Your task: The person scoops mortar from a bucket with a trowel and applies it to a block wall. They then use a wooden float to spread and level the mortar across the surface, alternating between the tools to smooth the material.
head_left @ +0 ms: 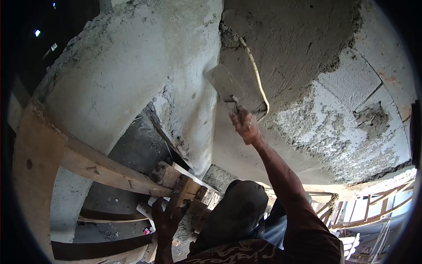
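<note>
Mortar coat (299,39) being worked by trowel (225,83), with pale blocks (351,79) showing at the right

The trowel is being held by its handle in the right hand (245,126), whose fingers are being kept closed around it. Its flat blade is being set at the corner where the mortar coat is meeting the concrete column (184,66) on the left. The left hand (165,220) is being held low on the near left, with its fingers spread beside the timber frame (114,169); whether anything is being gripped there cannot be told.

By the look of the wall, the work is being carried out at a part-done stage. The far and middle stretches are being covered by grey mortar, marked by drag lines on the far side, while a more even face is being shown low down, nearer the person's knee (246,202). Toward the right, the cover is being broken into a rough patchy layer (307,119), through which the pale surface is being exposed. Beyond its ragged edge, the blocks and their joints are being left uncovered, apart from a rough lump (372,119). That side is being judged the least advanced. The mortar coat is also being crossed by a pale cable (255,72), which is being left loose in a curve just to the right of the blade.
</note>
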The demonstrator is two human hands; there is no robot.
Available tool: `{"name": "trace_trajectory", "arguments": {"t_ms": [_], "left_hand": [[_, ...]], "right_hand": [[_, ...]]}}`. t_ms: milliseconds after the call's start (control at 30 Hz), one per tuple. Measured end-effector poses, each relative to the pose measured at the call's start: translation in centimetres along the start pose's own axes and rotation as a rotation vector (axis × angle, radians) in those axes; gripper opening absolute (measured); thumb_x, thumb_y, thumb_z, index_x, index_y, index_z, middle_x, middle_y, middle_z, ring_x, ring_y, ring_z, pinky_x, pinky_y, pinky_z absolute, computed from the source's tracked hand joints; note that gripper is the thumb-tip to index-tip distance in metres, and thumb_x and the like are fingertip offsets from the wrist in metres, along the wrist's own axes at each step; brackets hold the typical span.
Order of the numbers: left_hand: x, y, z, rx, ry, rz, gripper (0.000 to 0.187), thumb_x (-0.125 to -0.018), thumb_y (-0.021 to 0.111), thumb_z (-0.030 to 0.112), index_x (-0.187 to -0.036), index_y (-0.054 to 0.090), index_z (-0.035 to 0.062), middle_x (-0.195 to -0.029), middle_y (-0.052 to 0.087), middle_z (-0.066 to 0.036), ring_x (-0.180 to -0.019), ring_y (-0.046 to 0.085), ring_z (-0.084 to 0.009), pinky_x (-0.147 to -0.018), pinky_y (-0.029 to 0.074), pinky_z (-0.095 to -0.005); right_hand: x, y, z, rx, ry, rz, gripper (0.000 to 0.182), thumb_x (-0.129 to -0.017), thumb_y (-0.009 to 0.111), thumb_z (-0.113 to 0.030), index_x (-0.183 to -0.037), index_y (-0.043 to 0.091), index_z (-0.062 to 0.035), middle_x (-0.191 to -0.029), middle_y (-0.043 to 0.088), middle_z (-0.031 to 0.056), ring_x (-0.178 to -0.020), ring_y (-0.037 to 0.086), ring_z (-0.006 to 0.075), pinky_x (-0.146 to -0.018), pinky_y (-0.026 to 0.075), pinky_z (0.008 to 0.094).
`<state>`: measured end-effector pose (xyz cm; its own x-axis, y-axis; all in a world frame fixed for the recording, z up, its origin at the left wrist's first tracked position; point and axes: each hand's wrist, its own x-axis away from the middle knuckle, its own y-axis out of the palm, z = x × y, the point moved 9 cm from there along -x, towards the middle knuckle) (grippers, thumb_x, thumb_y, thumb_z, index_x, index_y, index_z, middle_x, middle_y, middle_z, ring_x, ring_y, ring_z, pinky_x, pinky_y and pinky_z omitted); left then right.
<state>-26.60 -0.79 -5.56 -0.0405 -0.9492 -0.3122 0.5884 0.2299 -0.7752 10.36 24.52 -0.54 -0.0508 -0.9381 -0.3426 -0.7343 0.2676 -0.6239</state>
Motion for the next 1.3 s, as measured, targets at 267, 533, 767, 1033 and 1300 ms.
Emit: {"name": "trace_trajectory", "arguments": {"t_ms": [267, 533, 767, 1033, 1300], "left_hand": [[-0.7, 1.3, -0.8, -0.020, -0.017, -0.042, 0.055, -0.083, 0.072, 0.025, -0.129, 0.053, 0.0028, -0.116, 0.057, -0.023, -0.107, 0.056, -0.0387, -0.090, 0.045, -0.0468], [0.4, 0.4, -2.5, 0.056, -0.322, 0.028, 0.068, -0.078, 0.077, 0.032, -0.130, 0.048, -0.0028, -0.113, 0.059, -0.020, -0.104, 0.057, -0.0367, -0.089, 0.045, -0.0455], [0.0, -0.2, -2.0, 0.017, -0.243, 0.065, 0.074, -0.079, 0.075, 0.035, -0.135, 0.045, -0.0023, -0.114, 0.059, -0.022, -0.103, 0.058, -0.0363, -0.089, 0.046, -0.0456], [-0.3, 0.4, -1.4, -0.061, -0.158, -0.013, 0.071, -0.079, 0.074, 0.033, -0.136, 0.047, 0.0010, -0.117, 0.058, -0.022, -0.104, 0.057, -0.0368, -0.088, 0.046, -0.0460], [0.5, 0.0, -2.6, -0.001, -0.263, 0.080, 0.069, -0.080, 0.073, 0.035, -0.134, 0.047, -0.0004, -0.110, 0.059, -0.021, -0.100, 0.057, -0.0375, -0.087, 0.046, -0.0466]], "right_hand": [[-9.4, -5.0, -1.0, 0.235, -0.081, 0.311, 0.019, -0.091, 0.055, -0.021, -0.094, 0.056, -0.0019, -0.079, 0.065, 0.0258, -0.077, 0.063, 0.0461, -0.065, 0.050, 0.0524], [-8.1, -5.4, 2.8, -0.262, 0.198, 0.185, 0.031, -0.096, 0.057, -0.031, -0.096, 0.061, -0.0004, -0.062, 0.056, 0.0053, -0.050, 0.056, 0.0137, -0.045, 0.048, 0.0315], [-4.2, -6.0, 5.2, -0.007, 0.188, 0.169, 0.035, -0.096, 0.056, -0.035, -0.099, 0.062, -0.0011, -0.061, 0.059, 0.0069, -0.049, 0.058, 0.0145, -0.042, 0.048, 0.0323], [-6.4, -4.6, 2.4, 0.202, -0.100, 0.293, 0.031, -0.098, 0.052, -0.032, -0.098, 0.061, -0.0026, -0.062, 0.058, 0.0080, -0.049, 0.055, 0.0158, -0.045, 0.047, 0.0338], [-6.4, -5.1, 2.5, -0.152, 0.250, 0.186, 0.029, -0.097, 0.054, -0.030, -0.103, 0.063, -0.0042, -0.066, 0.059, 0.0078, -0.048, 0.056, 0.0148, -0.043, 0.046, 0.0323]]}}
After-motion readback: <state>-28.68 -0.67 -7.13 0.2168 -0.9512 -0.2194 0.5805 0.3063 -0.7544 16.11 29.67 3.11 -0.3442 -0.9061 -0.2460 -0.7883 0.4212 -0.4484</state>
